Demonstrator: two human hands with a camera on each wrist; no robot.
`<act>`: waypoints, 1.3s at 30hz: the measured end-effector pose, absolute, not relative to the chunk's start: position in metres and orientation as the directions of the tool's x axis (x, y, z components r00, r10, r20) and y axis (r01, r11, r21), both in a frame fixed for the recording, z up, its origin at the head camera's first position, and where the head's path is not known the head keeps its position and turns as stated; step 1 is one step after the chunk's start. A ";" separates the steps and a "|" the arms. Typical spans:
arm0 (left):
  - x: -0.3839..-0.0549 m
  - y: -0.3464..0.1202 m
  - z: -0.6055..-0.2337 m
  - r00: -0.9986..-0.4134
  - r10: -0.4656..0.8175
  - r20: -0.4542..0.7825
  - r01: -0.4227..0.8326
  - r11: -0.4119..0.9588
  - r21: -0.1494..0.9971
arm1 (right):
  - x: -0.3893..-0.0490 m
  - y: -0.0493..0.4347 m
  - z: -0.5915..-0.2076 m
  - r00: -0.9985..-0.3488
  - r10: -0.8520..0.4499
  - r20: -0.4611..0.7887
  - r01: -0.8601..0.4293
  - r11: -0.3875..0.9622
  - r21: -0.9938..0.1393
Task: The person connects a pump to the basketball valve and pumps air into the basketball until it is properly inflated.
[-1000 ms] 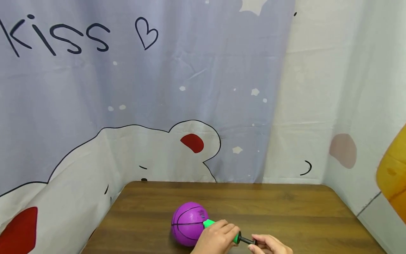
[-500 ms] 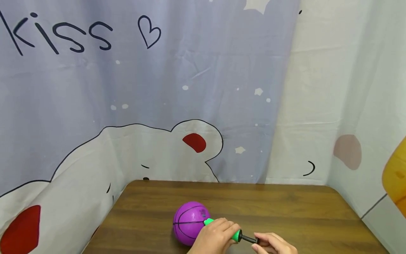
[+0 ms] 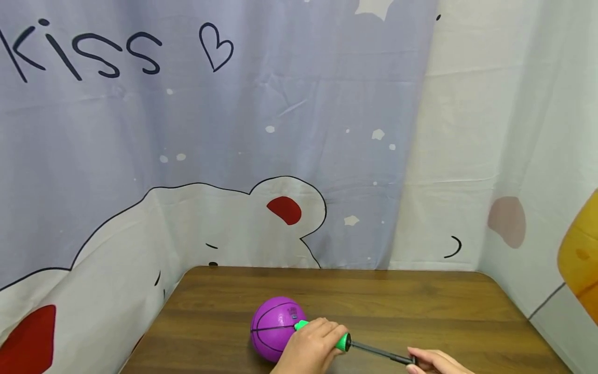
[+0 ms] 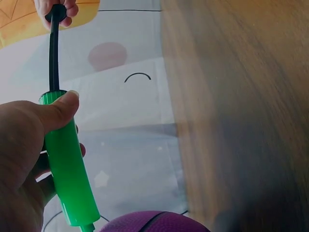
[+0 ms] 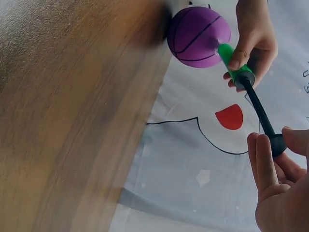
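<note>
A purple ball [image 3: 275,332] with black basketball lines rests on the wooden table. My left hand [image 3: 314,344] grips the green barrel of a hand pump [image 4: 71,169], fingers wrapped round it and thumb along its side. The pump's tip points at the ball and meets its surface in the right wrist view. From the barrel's other end a long black rod [image 5: 259,107] sticks out toward the right. My right hand [image 5: 282,186] holds the black knob at the rod's end between thumb and fingers. The ball's lower near side is partly hidden behind the left hand.
The brown wooden table [image 3: 420,306] extends behind and to the right of the ball. A printed curtain [image 3: 280,130] with stars, a heart and cartoon bears hangs along its back and sides.
My right hand has moved right and drawn the pump's rod much farther out of the barrel. The left hand and ball stay nearly in place.
</note>
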State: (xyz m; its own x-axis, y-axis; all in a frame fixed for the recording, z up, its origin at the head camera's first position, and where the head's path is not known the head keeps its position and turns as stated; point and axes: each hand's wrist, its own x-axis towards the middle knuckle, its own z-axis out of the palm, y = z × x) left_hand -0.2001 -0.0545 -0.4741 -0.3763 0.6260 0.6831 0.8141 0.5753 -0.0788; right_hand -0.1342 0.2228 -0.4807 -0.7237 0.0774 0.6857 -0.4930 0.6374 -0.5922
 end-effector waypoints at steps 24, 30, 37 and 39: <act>-0.196 -0.046 -0.473 -0.340 0.704 0.623 0.838 0.528 -0.139 | -0.145 0.149 -0.483 -0.718 0.094 0.690 -0.587 0.450 -0.673; -0.198 -0.048 -0.470 -0.392 0.698 0.599 0.852 0.521 -0.049 | -0.139 0.167 -0.481 -0.721 0.103 0.685 -0.580 0.451 -0.679; -0.199 -0.050 -0.470 -0.382 0.662 0.645 0.827 0.556 -0.080 | -0.126 0.196 -0.468 -0.760 0.142 0.634 -0.439 0.606 -0.663; -0.200 -0.051 -0.470 -0.382 0.654 0.653 0.823 0.562 -0.081 | -0.126 0.204 -0.468 -0.745 0.139 0.652 -0.439 0.634 -0.636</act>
State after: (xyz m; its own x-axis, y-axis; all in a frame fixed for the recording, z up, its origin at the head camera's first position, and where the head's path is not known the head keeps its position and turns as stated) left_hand -0.2002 -0.0515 -0.4701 -0.3821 0.6539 0.6531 0.8233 0.5619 -0.0809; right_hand -0.1264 0.2036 -0.4683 -0.7451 0.1388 0.6524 -0.4392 0.6341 -0.6365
